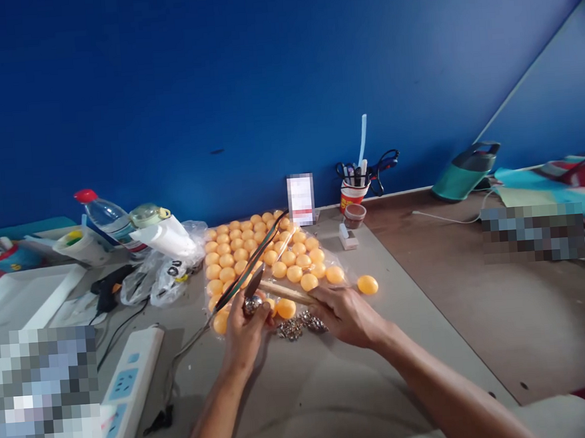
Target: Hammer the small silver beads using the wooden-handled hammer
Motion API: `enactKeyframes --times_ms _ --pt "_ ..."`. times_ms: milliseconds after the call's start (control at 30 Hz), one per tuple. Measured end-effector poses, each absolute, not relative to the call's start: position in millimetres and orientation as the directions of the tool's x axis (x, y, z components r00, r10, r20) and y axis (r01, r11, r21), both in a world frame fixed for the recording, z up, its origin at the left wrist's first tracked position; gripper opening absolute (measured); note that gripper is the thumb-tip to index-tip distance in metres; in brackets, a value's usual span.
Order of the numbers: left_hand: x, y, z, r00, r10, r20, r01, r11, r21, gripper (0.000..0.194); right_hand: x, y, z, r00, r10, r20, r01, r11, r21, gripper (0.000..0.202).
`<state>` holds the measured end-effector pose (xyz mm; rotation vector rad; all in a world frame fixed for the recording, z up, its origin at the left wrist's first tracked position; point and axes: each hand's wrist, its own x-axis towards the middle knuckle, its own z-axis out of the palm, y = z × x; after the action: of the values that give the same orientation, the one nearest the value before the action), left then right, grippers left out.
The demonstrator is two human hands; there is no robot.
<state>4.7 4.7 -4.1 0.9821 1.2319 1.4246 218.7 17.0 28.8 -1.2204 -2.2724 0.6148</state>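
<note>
My right hand [348,314] is closed around the wooden handle of a hammer [286,291]. The hammer's dark metal head hangs just above my left hand [248,335]; I cannot tell whether it touches. Between the fingers of that left hand sits a shiny round silver thing [252,305], partly hidden. Beyond both hands lie many orange balls [239,255], like table tennis balls, most in rows on or under clear plastic. Small shiny metal pieces [291,329] are heaped between my hands. One loose orange ball [367,284] rests to the right.
A dark cable crosses the orange balls. At left are a white power strip [133,370], a black glue gun [111,287], plastic bags [164,281], a bottle [105,219] and a white tray [32,294]. A cup of pens [353,193] and a teal container [462,175] stand along the blue wall.
</note>
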Motion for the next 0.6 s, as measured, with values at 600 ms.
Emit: enactKeyframes --times_ms 600 --pt "4.3 6.2 -4.8 -0.236 0.972 -0.015 -0.167 -0.025 0.986 0.048 218.1 16.0 28.6 -0.529 0.825 0.197 0.619 0.534 -0.575 0.013"
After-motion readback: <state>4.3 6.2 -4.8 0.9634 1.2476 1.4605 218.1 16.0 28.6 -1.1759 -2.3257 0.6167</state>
